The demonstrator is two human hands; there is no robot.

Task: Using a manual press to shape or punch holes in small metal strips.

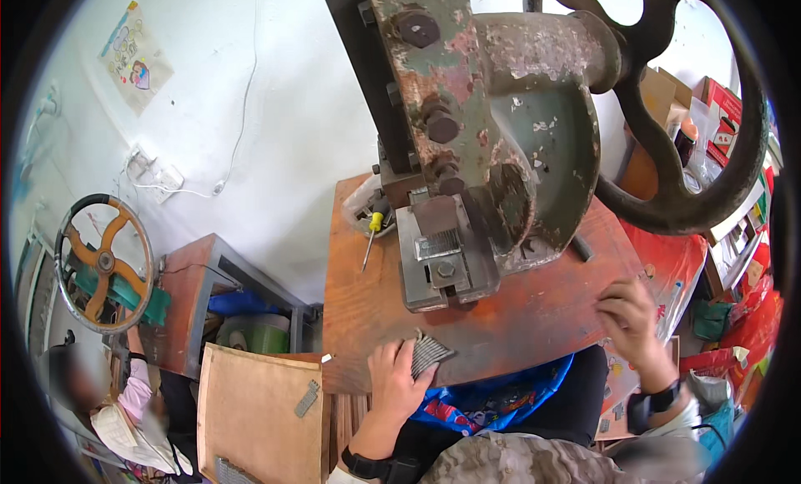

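At the near edge of the table, my left hand has its thumb and fingers closed round a grey ribbed metal piece, perhaps a stack of thin strips. My right hand hovers by the table's right side with curled fingers; whatever they may hold is hidden. Between and beyond my hands stands a heavy hand press with worn green paint. Its bolted die block carries a small ribbed metal plate. A large dark handwheel extends from the press at upper right.
A yellow-handled screwdriver lies on the wooden table beside a clear plastic tub. A blue bag hangs below the near edge. Left is a wooden board bearing a grey strip; beyond, a person sits by another wheel.
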